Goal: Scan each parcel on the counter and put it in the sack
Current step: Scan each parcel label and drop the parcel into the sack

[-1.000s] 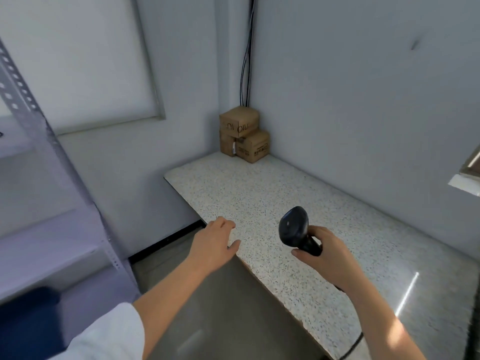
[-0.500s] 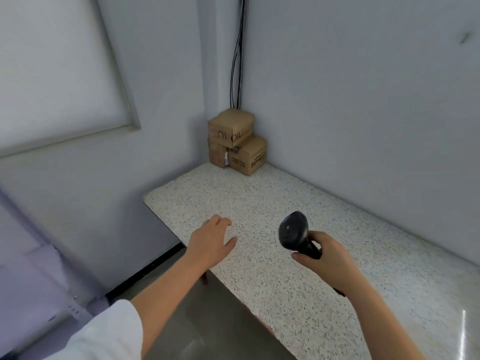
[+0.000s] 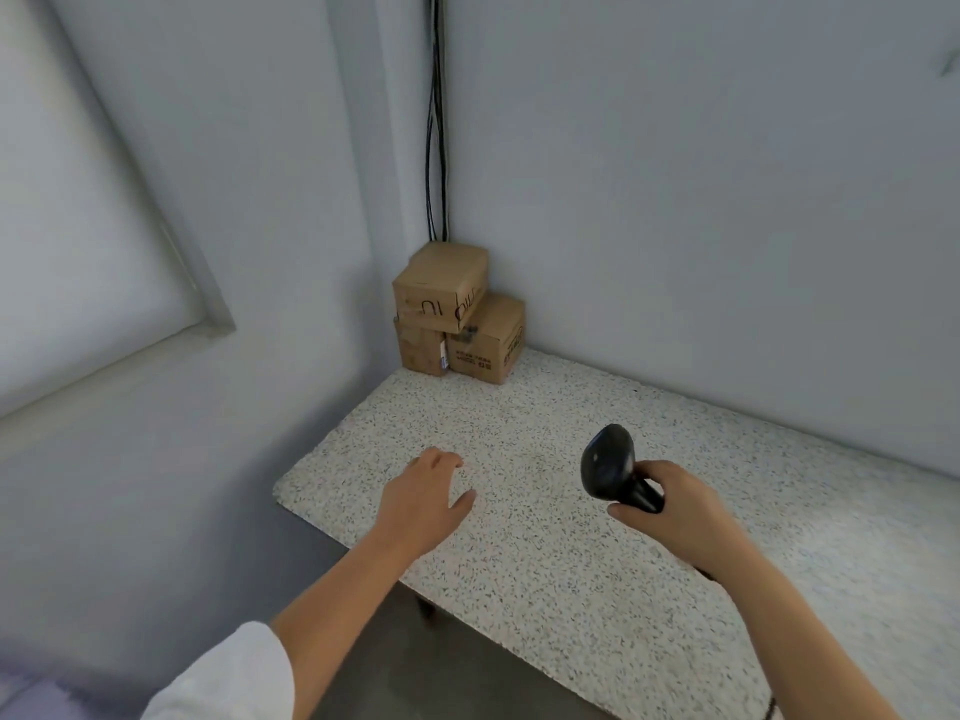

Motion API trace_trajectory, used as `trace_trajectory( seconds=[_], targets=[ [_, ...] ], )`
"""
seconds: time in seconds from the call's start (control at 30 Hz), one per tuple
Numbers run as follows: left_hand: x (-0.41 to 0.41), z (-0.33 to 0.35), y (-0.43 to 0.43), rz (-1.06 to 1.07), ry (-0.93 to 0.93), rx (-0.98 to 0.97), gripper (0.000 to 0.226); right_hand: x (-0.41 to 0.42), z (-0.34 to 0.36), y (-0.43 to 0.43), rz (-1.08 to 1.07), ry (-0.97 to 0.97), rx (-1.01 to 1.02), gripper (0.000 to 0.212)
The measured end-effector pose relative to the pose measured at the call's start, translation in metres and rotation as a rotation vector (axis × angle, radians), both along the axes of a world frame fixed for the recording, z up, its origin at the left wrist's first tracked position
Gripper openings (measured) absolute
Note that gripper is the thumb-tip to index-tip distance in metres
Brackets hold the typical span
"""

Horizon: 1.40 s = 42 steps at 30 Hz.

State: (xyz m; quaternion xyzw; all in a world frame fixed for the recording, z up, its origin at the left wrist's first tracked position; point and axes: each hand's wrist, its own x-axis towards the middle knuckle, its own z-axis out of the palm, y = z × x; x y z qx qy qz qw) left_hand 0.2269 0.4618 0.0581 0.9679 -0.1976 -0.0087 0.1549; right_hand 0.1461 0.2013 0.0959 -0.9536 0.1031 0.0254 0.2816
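— What are the hands doing?
— The right hand (image 3: 675,517) grasps a black scanner (image 3: 608,462) by its handle, head raised. The left hand (image 3: 423,504) is released, fingers loosely spread, low above the speckled bench (image 3: 571,589) near its edge. I cannot tell whether it is touching.
— And the parcels?
— 3 brown parcels (image 3: 441,293) sit in the far corner, 1 stacked on 2, well apart from both hands. Black cables (image 3: 436,122) run up behind them.

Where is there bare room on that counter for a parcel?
The speckled grey stone counter lies bare between the stacked brown cardboard boxes in the far corner and the left hand, and rightward along the wall past the black handheld scanner in the right hand. Only that corner is crowded.
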Motion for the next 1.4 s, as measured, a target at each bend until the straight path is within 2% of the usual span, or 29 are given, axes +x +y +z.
trace_trajectory(
  seconds=[0.33, 0.53, 0.67, 0.93, 1.13, 1.27, 1.33, 1.4],
  targets=[
    [0.085, 0.003, -0.011, 0.051, 0.002, -0.036, 0.059, 0.071, 0.005, 0.012, -0.003, -0.026, 0.075, 0.040],
    [0.141, 0.000, -0.014, 0.171, 0.021, -0.108, 0.052, 0.138, 0.009, 0.015, 0.018, 0.003, 0.164, 0.035],
    [0.182, 0.003, -0.007, 0.229, 0.011, -0.148, 0.055, 0.184, 0.014, 0.025, 0.008, -0.019, 0.212, 0.034],
    [0.304, 0.004, 0.003, 0.261, 0.028, -0.157, 0.057, 0.277, 0.024, 0.053, -0.024, -0.065, 0.246, 0.025],
    [0.409, -0.009, 0.009, 0.284, -0.060, -0.095, 0.064, 0.347, 0.018, 0.075, -0.133, -0.087, 0.232, 0.028],
    [0.464, -0.022, 0.011, 0.304, 0.095, -0.245, 0.083, 0.385, 0.009, 0.086, -0.139, -0.074, 0.232, 0.027],
    [0.484, -0.024, 0.013, 0.327, 0.237, -0.406, 0.077, 0.400, 0.005, 0.089, -0.140, -0.052, 0.231, 0.028],
    [0.496, -0.025, 0.015, 0.381, 0.419, -0.649, 0.067, 0.413, 0.002, 0.091, -0.131, -0.041, 0.233, 0.027]
  ],
)
